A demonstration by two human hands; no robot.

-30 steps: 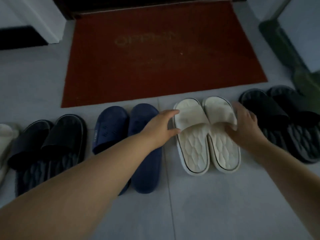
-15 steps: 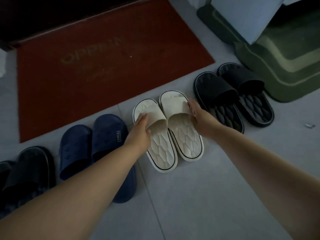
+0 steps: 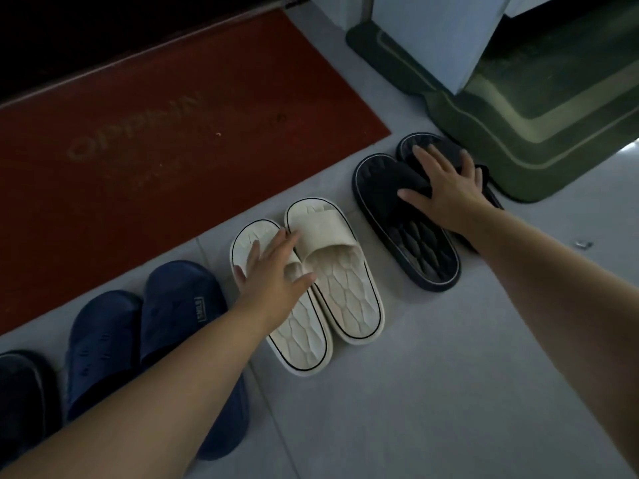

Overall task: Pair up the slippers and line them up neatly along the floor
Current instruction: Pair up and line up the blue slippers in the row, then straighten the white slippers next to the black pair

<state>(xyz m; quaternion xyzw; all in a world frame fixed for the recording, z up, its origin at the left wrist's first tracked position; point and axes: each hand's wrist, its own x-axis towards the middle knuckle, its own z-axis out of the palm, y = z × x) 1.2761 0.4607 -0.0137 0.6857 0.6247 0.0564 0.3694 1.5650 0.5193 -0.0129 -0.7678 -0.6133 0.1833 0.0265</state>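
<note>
At the lower left edge of the frame sits part of a black slipper (image 3: 20,395), then a navy blue rubber pair (image 3: 145,344) side by side. In the centre, the left hand (image 3: 273,274) lies open, fingers spread, on the left of two cream quilted-sole slides (image 3: 345,292). Right of centre, the right hand (image 3: 446,188) rests open across the black white-edged slides (image 3: 415,236), beside a green mat (image 3: 539,133).

— What sort of place is showing here?
— A home entryway. A red doormat (image 3: 166,133) is lying before a dark doorway (image 3: 103,32), and pairs of slippers (image 3: 332,267) are sitting in a row on the pale tiled floor (image 3: 432,392).
— Anything else?
— A green mat (image 3: 539,119) is lying by a white wall (image 3: 435,36).
</note>
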